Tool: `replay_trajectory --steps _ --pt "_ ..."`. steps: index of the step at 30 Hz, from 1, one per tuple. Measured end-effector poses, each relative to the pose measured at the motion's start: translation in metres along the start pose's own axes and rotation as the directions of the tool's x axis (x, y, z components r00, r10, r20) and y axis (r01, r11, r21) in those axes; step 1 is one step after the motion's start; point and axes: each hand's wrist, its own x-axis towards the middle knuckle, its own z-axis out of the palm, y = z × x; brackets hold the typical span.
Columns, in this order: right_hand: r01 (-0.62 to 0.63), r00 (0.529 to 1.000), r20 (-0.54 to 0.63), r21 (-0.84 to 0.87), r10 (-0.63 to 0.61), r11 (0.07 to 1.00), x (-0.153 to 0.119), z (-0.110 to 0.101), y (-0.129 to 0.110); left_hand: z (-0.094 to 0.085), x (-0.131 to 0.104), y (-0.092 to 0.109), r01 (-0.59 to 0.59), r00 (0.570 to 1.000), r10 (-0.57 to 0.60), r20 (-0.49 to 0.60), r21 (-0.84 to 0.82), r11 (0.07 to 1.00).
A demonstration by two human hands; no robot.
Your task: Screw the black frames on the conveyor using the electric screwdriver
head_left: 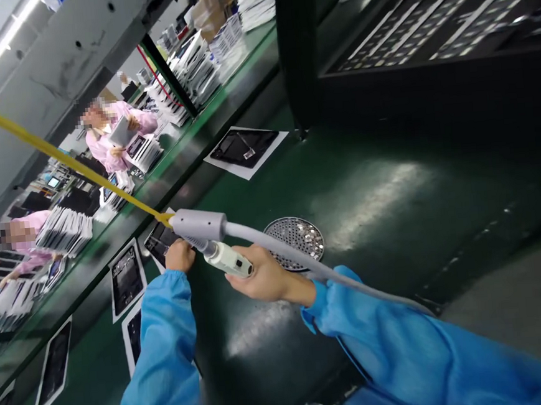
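My right hand (264, 275) is closed around a pale handheld tool (228, 259) with a dark button. The tool hangs from a yellow strap (61, 156) and joins a grey cylinder (200, 225) with a thick grey hose. My left hand (180, 256) is just left of the tool, at the edge of a dark panel (157, 241) on a white sheet; its fingers are curled, and what they hold, if anything, is hidden. Behind my right hand, a round perforated dish (296, 241) with small shiny pieces rests on the green surface.
Further dark panels on white sheets lie on the green surface (366, 176), one at the back (246, 147) and several to the left. A dark post (299, 50) stands behind. Beyond, people in pink (102, 147) handle items near stacks (67, 231).
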Motion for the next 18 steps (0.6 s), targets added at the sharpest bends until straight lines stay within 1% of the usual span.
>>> replay_trajectory --steps 2,5,7,8,10,12,13,15,17,18 --pt "0.002 1.0 -0.006 -0.008 -0.002 1.0 -0.001 -0.002 0.0 0.007 -0.02 0.016 -0.062 0.998 0.062 -0.009 -0.035 0.997" --pt "-0.017 0.999 -0.03 -0.063 0.015 0.998 -0.002 -0.006 0.0 0.021 -0.057 0.042 -0.174 0.985 0.175 -0.004 -0.076 0.982" --pt "-0.023 0.999 -0.051 -0.087 0.019 0.996 -0.001 -0.011 -0.002 0.031 -0.086 0.06 -0.313 0.949 0.307 -0.072 -0.118 0.942" --pt "-0.032 0.998 -0.06 -0.085 0.027 0.996 0.0 -0.014 -0.003 0.035 -0.1 0.068 -0.366 0.929 0.353 -0.11 -0.135 0.921" --pt "-0.076 0.995 -0.071 -0.06 0.071 0.995 0.004 -0.022 -0.006 0.042 -0.125 0.084 -0.447 0.891 0.422 -0.169 -0.164 0.879" --pt "-0.154 0.986 -0.073 -0.013 0.153 0.988 0.008 -0.033 -0.008 0.047 -0.146 0.097 -0.508 0.857 0.466 -0.221 -0.205 0.836" --pt "-0.199 0.977 -0.072 0.017 0.2 0.98 0.011 -0.038 -0.008 0.049 -0.153 0.101 -0.529 0.842 0.473 -0.259 -0.228 0.818" --pt "-0.269 0.958 -0.082 0.066 0.274 0.961 0.016 -0.049 -0.006 0.053 -0.163 0.107 -0.525 0.833 0.427 -0.35 -0.259 0.811" --pt "-0.279 0.95 -0.124 0.076 0.287 0.957 0.02 -0.057 -0.001 0.058 -0.167 0.106 -0.469 0.846 0.344 -0.407 -0.263 0.843" --pt "-0.262 0.951 -0.151 0.07 0.27 0.963 0.022 -0.06 0.002 0.06 -0.167 0.104 -0.443 0.855 0.318 -0.411 -0.258 0.859"
